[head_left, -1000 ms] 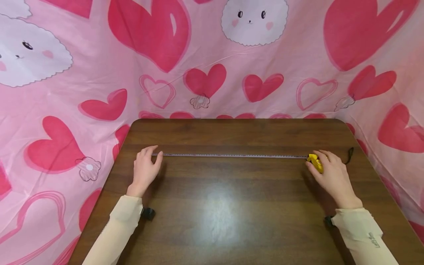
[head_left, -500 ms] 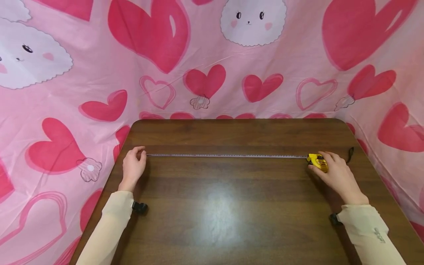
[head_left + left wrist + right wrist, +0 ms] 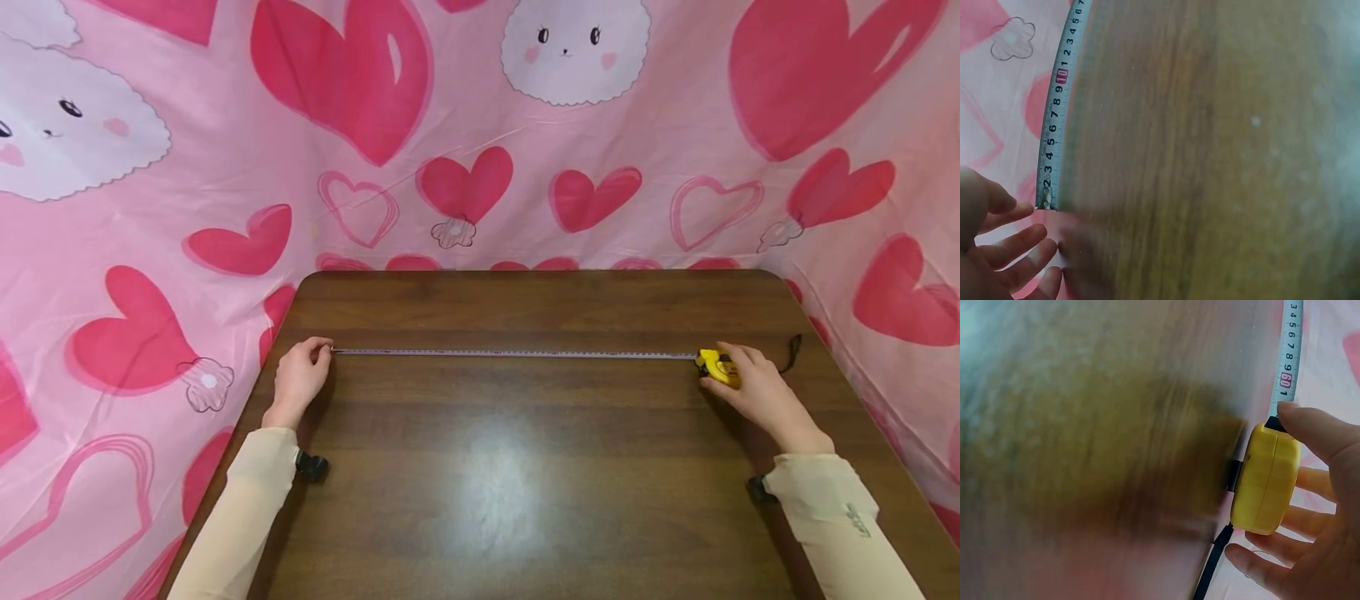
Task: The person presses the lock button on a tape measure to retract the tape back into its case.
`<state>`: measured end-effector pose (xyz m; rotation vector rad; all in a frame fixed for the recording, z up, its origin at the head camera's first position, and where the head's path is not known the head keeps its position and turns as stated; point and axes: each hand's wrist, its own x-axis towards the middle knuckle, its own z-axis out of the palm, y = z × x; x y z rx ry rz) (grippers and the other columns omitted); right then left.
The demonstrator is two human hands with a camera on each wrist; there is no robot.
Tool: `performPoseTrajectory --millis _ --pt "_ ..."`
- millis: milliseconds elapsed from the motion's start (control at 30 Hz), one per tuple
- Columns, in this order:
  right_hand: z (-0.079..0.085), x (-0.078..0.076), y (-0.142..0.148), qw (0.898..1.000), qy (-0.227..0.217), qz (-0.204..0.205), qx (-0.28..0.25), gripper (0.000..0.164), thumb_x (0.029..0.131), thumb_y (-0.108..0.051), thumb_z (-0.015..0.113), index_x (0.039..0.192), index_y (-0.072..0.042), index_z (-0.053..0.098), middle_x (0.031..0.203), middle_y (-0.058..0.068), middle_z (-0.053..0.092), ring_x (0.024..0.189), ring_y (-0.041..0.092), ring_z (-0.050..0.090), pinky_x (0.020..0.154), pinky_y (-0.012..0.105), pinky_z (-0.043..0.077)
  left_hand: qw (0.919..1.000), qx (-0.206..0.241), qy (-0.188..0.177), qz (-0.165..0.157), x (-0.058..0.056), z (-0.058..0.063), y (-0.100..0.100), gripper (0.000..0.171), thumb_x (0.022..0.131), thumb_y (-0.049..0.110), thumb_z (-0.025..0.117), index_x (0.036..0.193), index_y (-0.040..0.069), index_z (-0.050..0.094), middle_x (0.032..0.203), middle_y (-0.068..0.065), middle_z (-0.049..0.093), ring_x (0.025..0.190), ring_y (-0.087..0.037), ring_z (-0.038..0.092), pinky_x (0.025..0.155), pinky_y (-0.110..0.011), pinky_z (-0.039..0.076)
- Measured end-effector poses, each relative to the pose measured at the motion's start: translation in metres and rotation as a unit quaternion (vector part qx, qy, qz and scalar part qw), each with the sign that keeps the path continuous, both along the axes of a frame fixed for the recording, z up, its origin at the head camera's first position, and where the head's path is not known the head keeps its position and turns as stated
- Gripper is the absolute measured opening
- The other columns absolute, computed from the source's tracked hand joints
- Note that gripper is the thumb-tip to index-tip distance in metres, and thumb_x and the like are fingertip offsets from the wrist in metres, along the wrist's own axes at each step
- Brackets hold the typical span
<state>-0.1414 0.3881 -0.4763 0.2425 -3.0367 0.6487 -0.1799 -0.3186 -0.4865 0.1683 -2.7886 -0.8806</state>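
A yellow tape measure point(image 3: 717, 367) lies toward the right of the table, its metal blade point(image 3: 517, 353) drawn out straight across to the left. My right hand point(image 3: 762, 396) grips the case. In the right wrist view the thumb point(image 3: 1319, 432) presses beside the blade's mouth, just past the red 60 mark, with the other fingers along the case's side. At the far end, my left hand point(image 3: 297, 377) has thumb and index finger at the end hook point(image 3: 1047, 205), pinching at its corner. Its remaining fingers point(image 3: 1019, 244) are loosely spread.
The brown wooden table point(image 3: 487, 467) has rounded back corners. A pink heart-patterned cloth point(image 3: 480, 108) hangs behind it and along both sides. The black wrist strap point(image 3: 792, 353) of the tape measure trails behind the right hand. Each wrist carries a small black camera point(image 3: 312, 467).
My left hand has slid left along the blade to its hook end, bringing thumb and finger together there. My right hand has shifted slightly right, still holding the case.
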Motion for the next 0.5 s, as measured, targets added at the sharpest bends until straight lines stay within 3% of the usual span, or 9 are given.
performPoseTrajectory --millis 333,500 --pt "-0.009 -0.005 0.003 1.000 0.022 0.022 0.002 0.064 0.095 -0.015 0.076 0.139 0.017 0.042 0.133 0.049 0.040 0.117 0.069 0.040 0.098 0.081 0.032 0.9981 -0.042 -0.022 -0.039 -0.004 -0.006 -0.006 0.031 0.103 0.016 0.056 0.130 0.005 0.067 0.113 -0.023 0.070 0.102 -0.041 0.066 0.078 -0.063 0.050" --pt "-0.013 -0.006 0.004 0.998 0.057 0.038 -0.005 0.064 0.089 -0.007 0.080 0.138 0.014 0.045 0.135 0.050 0.040 0.119 0.069 0.039 0.099 0.081 0.031 0.9962 -0.071 -0.016 -0.048 -0.004 -0.005 -0.005 0.028 0.101 0.014 0.060 0.125 0.009 0.073 0.114 -0.023 0.071 0.100 -0.046 0.065 0.072 -0.064 0.050"
